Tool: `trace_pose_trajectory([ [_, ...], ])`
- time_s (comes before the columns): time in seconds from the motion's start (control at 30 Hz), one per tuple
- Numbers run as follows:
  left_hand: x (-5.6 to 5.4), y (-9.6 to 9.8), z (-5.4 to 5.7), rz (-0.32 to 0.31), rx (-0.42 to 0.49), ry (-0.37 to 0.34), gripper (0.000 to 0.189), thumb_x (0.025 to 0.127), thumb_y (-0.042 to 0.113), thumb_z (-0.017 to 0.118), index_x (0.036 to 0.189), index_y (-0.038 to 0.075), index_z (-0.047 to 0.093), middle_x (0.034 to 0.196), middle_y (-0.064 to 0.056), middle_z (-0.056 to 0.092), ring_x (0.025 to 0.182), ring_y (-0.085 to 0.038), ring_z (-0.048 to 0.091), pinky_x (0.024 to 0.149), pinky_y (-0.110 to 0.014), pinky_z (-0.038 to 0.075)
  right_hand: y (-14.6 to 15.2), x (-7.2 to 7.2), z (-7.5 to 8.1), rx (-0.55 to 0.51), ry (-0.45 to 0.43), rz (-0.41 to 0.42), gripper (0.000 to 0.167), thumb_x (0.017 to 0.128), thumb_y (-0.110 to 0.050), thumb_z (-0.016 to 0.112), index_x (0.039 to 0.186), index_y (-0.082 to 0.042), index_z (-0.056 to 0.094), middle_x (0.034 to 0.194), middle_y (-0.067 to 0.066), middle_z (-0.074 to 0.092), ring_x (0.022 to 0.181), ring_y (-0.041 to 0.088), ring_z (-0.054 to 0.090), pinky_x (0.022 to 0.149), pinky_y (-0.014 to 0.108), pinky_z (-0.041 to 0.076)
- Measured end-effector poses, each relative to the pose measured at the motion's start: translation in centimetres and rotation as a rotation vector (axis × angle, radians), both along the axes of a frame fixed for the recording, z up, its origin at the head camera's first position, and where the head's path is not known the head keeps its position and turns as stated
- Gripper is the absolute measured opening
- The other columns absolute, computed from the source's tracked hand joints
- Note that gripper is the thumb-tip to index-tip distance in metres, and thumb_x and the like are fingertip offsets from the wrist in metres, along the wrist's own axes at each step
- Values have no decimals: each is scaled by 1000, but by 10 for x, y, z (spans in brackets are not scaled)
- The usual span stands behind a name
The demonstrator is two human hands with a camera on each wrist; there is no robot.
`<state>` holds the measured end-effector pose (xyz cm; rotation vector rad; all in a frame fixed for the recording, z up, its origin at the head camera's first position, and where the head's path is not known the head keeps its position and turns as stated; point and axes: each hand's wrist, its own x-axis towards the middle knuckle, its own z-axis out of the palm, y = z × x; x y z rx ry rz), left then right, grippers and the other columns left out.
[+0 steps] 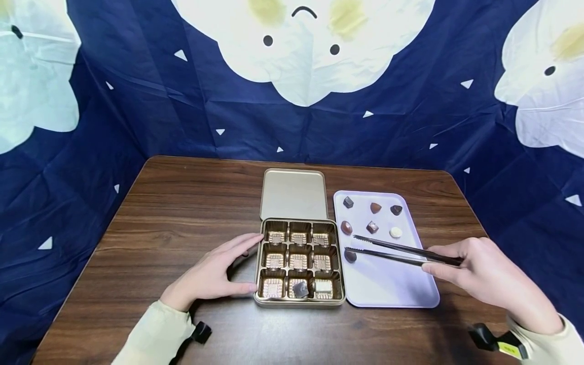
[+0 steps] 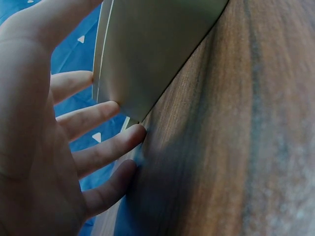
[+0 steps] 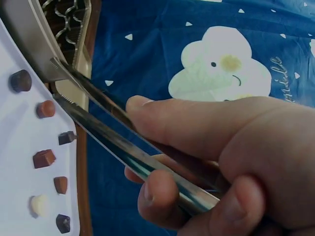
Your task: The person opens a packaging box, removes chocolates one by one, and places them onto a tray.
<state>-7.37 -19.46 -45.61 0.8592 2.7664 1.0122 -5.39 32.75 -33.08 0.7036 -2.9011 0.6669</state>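
My left hand (image 1: 214, 271) has its fingers spread, with thumb and fingertips touching the left side of the gold tin (image 1: 298, 303). A dark chocolate (image 1: 300, 290) lies in the tin's front middle compartment, and a white chocolate (image 1: 323, 286) lies in the front right one. In my right hand (image 1: 488, 271) I hold black tongs (image 1: 401, 247), pinched between thumb and fingers. Their tips are apart above the lilac tray (image 1: 388, 286), close to a dark round chocolate (image 1: 350, 257). Just beyond the upper tip sits a reddish-brown chocolate (image 1: 347, 227).
Several more chocolates sit in rows on the tray, among them a white one (image 1: 395, 232) and a brown one (image 1: 375, 208). The tin's lid (image 1: 294, 193) lies behind the tin. Dark blue cloth (image 1: 182, 116) hangs around the wooden table (image 1: 182, 203).
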Motion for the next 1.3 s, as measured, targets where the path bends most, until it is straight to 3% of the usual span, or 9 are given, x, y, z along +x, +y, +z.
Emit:
trace_pose_trajectory([
  [0.17,0,-1,-1,1,1,2,104,80,67,82,166,36,31,168,-1,37,150,-29,40,115,-65,38,-3,4,8,-34,32,-3,28,78,-14,92,104,-9,85,57,-33,47,47,-15,24,40,14,26],
  [0.3,0,-2,-1,1,0,5,104,80,67,82,166,35,32,168,-2,38,150,-29,40,115,-65,38,-11,8,13,-88,24,20,30,77,-12,93,105,-8,85,58,-33,42,46,-16,19,37,13,23],
  [0.4,1,-1,-2,3,-7,1,105,80,67,82,166,35,31,168,-2,38,150,-30,40,114,-66,38,-19,9,16,-137,11,82,29,78,-8,92,106,-12,84,60,-30,42,46,-16,22,37,12,23],
  [0.63,4,0,-6,3,-16,-2,106,79,67,83,166,35,32,168,-4,37,150,-32,40,113,-67,39,-39,7,17,-181,-2,237,30,80,-8,91,109,-11,83,71,-23,60,50,-18,34,41,9,30],
  [0.8,3,1,-5,1,-9,6,105,80,66,83,166,34,33,168,-5,38,149,-33,41,112,-68,40,-51,-2,15,-182,38,391,30,81,-9,90,110,-12,81,78,-22,64,57,-19,39,47,5,34],
  [0.93,2,0,-3,7,-9,7,105,80,67,82,166,36,32,168,-5,38,149,-33,41,112,-69,39,-60,-9,17,-149,83,462,28,81,-14,91,108,-16,81,77,-26,63,58,-20,35,49,4,31],
  [1.07,2,0,-2,13,-19,-4,104,80,70,80,166,38,30,169,-5,36,150,-33,39,113,-69,38,-68,-12,20,-60,92,432,24,83,-25,90,105,-19,83,79,-29,65,56,-20,32,48,6,29],
  [1.23,1,0,-1,14,-26,-11,104,81,72,78,166,38,30,170,-5,35,151,-34,38,114,-70,36,-75,-15,25,44,85,405,21,84,-35,88,102,-25,84,70,-32,58,54,-17,31,45,10,24],
  [1.3,1,0,0,14,-25,-13,104,81,72,78,166,38,30,170,-5,35,151,-34,38,114,-70,36,-78,-15,27,76,77,399,18,85,-39,88,99,-28,85,73,-31,64,53,-16,30,44,12,24],
])
